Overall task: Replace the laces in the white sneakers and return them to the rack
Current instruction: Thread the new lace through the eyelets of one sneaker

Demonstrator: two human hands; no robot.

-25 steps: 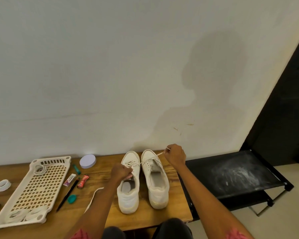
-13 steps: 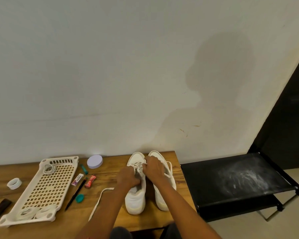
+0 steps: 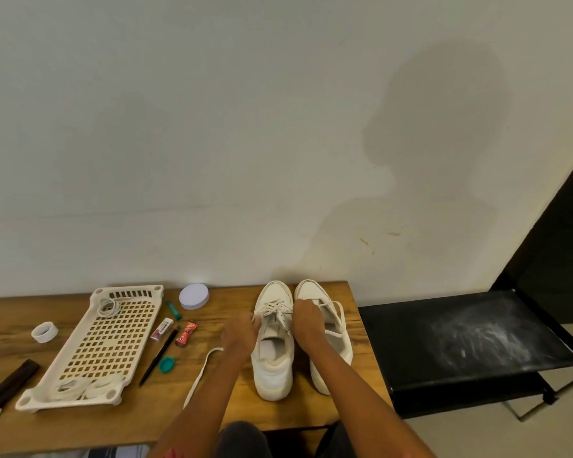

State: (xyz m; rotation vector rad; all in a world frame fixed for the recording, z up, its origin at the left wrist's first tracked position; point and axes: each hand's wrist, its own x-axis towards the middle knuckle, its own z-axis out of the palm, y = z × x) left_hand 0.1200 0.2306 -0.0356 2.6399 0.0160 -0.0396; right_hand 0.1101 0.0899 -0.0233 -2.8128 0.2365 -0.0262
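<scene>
Lacing the left sneaker (image 3: 273, 338) near the worktop's (image 3: 80, 421) right edge, both hands (image 3: 306, 322) pinch lace ends; next likely threading remaining eyelets.

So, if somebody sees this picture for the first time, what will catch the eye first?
Probably the pair of white sneakers at the table's right end, with the left hand and right hand pinching the lace of the left shoe. Next, the white perforated tray to the left, and the black rack on the right.
</scene>
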